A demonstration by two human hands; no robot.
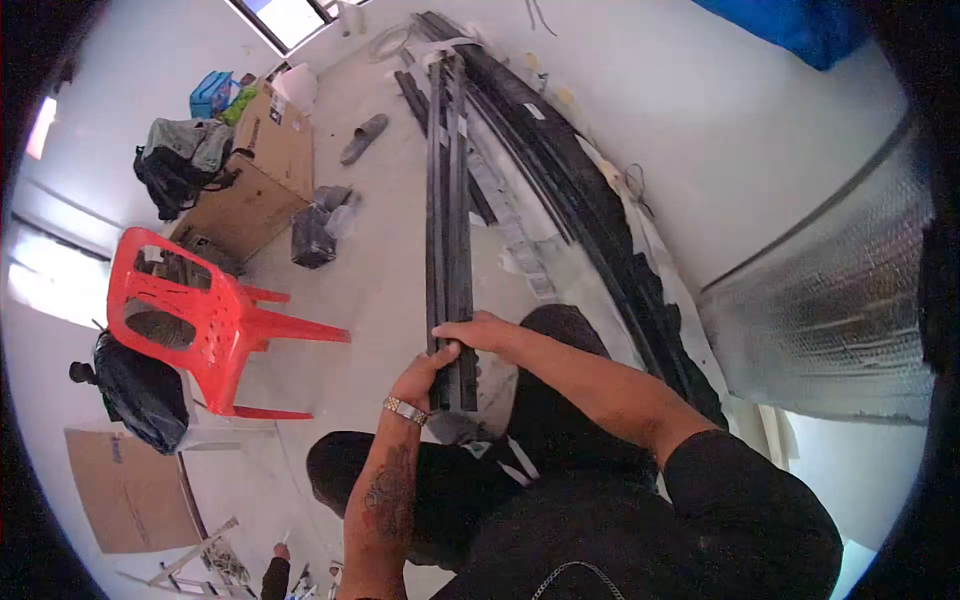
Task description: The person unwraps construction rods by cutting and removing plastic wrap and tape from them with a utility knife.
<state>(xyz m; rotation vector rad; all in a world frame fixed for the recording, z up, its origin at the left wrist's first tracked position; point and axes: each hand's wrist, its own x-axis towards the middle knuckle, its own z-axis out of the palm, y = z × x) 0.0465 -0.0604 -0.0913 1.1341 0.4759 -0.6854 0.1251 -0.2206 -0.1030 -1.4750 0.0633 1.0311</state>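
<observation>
Left hand (428,375) and right hand (478,332), grips clamped on black strips (449,230), dark lengths (590,230) along floor's (375,260) right edge

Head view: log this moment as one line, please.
left hand: gripping bundle of long, straight black strips | right hand: gripping same bundle, slightly farther out | red plastic chair: left of bundle

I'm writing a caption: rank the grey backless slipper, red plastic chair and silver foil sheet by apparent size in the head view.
1. Silver foil sheet
2. Red plastic chair
3. Grey backless slipper
</observation>
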